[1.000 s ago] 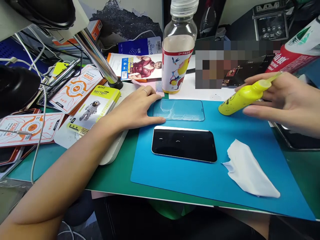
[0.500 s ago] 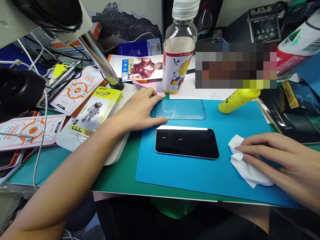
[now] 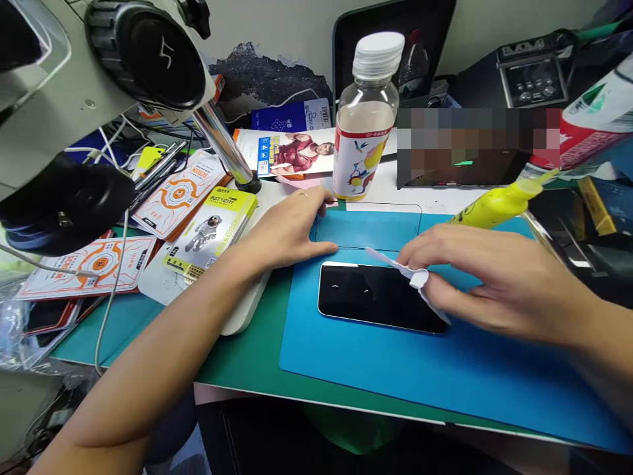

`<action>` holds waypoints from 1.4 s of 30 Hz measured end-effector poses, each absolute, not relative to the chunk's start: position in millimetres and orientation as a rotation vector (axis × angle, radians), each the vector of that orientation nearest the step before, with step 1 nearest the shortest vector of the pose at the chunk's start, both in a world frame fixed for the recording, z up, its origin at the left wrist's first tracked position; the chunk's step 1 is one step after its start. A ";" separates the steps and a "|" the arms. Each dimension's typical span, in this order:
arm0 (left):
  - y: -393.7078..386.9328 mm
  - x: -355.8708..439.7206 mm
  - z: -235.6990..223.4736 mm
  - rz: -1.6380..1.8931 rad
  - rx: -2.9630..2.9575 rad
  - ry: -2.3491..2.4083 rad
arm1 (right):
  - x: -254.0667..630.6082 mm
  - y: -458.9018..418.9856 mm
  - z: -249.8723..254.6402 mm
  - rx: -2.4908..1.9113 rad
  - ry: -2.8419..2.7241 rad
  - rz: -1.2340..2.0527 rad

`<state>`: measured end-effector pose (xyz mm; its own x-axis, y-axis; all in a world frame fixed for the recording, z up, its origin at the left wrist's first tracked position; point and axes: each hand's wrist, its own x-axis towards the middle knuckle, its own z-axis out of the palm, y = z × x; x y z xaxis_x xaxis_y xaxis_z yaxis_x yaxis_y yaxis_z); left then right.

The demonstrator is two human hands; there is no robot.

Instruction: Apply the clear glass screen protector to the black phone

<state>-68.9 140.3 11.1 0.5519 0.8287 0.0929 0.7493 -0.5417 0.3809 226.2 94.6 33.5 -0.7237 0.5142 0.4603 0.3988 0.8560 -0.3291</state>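
- The right hand [image 3: 475,277] has come across from the right part of the blue mat [image 3: 370,376], bringing the crumpled white cloth [image 3: 419,280] along; thumb and fingers are closed on it in a pinch, and it now reaches over the right end of the black-screened phone [image 3: 376,297].
- That phone hasn't budged on the mat, lying left of the middle, its white strip along the far edge.
- The left hand [image 3: 291,227] keeps its thumb and fingers spread around the left end of the clear, dark-rimmed glass sheet [image 3: 368,227], holding it by the long edges.
- The sheet's far side now overlaps the white paper past the mat's far edge; I can't tell whether it's raised.
- The slanted yellow squeeze bottle [image 3: 494,206] stays by the mat's far right corner, partly hidden by the right hand.
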 end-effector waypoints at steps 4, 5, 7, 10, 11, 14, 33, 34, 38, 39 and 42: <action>139.3 -66.9 10.6 0.440 2.516 1.281 | 228.2 89.2 19.4 -0.657 -2.382 0.252; 139.1 -67.0 10.3 0.469 2.536 1.260 | 228.7 88.4 18.5 -0.658 -2.373 0.259; 139.0 -67.7 10.1 0.532 2.570 1.211 | 228.8 87.5 18.6 -0.652 -2.380 0.265; 139.2 -69.1 10.7 0.640 2.596 1.136 | 227.5 86.3 20.4 -0.640 -2.389 0.239; 139.3 -69.2 11.3 0.669 2.600 1.117 | 227.1 85.6 21.0 -0.639 -2.382 0.229; 138.9 -68.5 13.9 0.721 2.606 1.101 | 226.5 83.0 22.3 -0.656 -2.386 0.186; 134.9 -70.7 24.8 0.748 2.733 1.327 | 221.3 75.1 21.8 -0.632 -2.360 0.102; 135.2 -71.1 25.3 0.712 2.744 1.302 | 221.1 75.3 21.9 -0.630 -2.355 0.100; 137.7 -72.9 23.7 0.624 2.803 1.141 | 220.2 77.7 23.2 -0.606 -2.376 0.090; 138.6 -73.3 22.8 0.616 2.819 1.109 | 219.8 78.2 23.8 -0.599 -2.385 0.088; 141.1 -73.9 20.1 0.563 2.886 0.994 | 219.1 78.9 24.9 -0.566 -2.400 0.079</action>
